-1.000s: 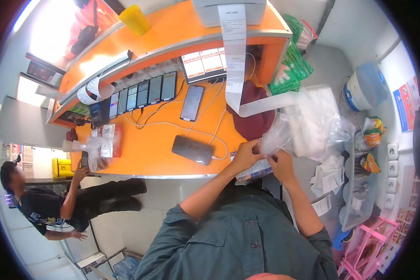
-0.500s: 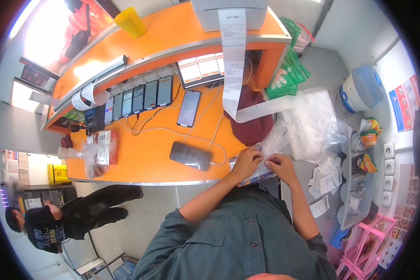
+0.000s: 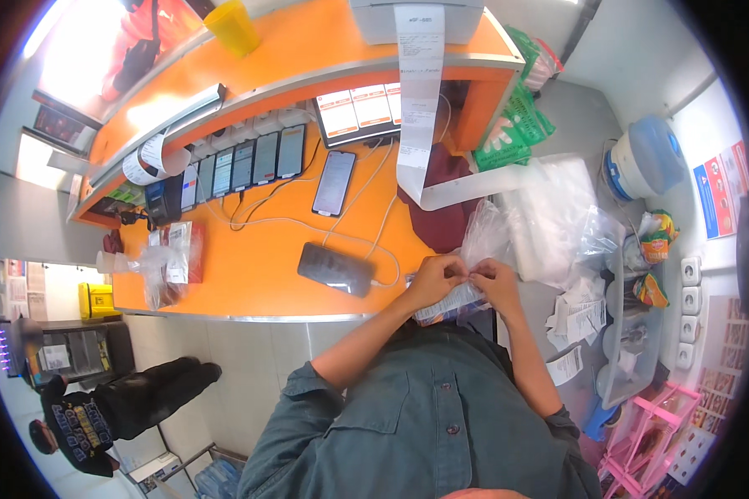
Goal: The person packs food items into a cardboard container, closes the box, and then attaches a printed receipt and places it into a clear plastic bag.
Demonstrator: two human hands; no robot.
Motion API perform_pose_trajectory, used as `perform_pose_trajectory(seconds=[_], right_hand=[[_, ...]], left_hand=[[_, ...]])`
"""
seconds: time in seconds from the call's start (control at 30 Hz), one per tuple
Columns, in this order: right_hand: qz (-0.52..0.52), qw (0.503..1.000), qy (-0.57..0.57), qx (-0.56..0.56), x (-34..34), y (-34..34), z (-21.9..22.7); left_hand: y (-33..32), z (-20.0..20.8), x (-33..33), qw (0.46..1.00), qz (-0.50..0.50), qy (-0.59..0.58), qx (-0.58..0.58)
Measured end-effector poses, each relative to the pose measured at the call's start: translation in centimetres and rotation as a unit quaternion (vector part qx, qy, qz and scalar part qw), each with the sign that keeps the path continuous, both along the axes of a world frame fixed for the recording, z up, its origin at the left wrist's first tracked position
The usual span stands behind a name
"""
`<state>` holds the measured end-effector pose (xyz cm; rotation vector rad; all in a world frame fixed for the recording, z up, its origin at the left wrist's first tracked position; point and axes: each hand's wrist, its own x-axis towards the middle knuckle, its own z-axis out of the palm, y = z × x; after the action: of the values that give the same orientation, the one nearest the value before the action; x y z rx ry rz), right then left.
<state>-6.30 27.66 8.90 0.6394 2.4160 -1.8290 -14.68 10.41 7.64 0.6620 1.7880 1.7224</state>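
Note:
A clear plastic bag (image 3: 483,236) is gathered between my hands at the front right edge of the orange counter (image 3: 258,287). My left hand (image 3: 429,282) and my right hand (image 3: 498,289) pinch its gathered neck, their fingertips almost meeting. The bag's loose top spreads out beyond the fingers. Below the pinch, close to my shirt, a flat packet with a printed label (image 3: 451,305) shows through the film; the hands partly cover it. Just behind lies a dark red cloth item (image 3: 441,218). A long paper strip (image 3: 466,192) runs down from the printer across it toward the right.
A dark phone (image 3: 335,269) and a lit phone (image 3: 334,183) lie left of my hands among white cables. Several phones stand below the shelf. A wrapped package (image 3: 177,259) sits at the left. To the right are clear plastic bags (image 3: 549,218) and a grey bin (image 3: 614,349).
My hands have drawn together on the bag's neck, and its top now stands up more beyond them. The person at the left has shifted lower in the view. The view itself has moved slightly.

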Motion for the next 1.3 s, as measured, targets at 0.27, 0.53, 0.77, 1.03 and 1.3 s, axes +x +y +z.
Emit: perform_pose_trajectory(seconds=[0.27,0.53,0.77,1.03,1.3], right_hand=[[-0.003,0.984,-0.063,-0.166,0.7,1.5,0.9],[0.01,0.989,-0.031,-0.145,1.2,0.9,0.6],[0.037,0.993,-0.044,-0.104,0.8,1.2,1.0],[-0.023,0.996,-0.055,-0.073,0.9,0.3,0.4],[-0.011,0.999,0.035,-0.005,1.5,0.5,-0.4]], left_hand=[[0.6,1.9,-0.5,0.993,-0.01,0.09,-0.075],[1.0,1.2,-1.3,0.987,-0.026,0.123,-0.102],[1.0,0.8,-1.7,0.989,-0.05,0.123,-0.065],[1.4,-1.7,-1.7,0.994,-0.035,0.097,-0.046],[0.9,0.8,-0.1,0.985,0.015,0.168,-0.024]])
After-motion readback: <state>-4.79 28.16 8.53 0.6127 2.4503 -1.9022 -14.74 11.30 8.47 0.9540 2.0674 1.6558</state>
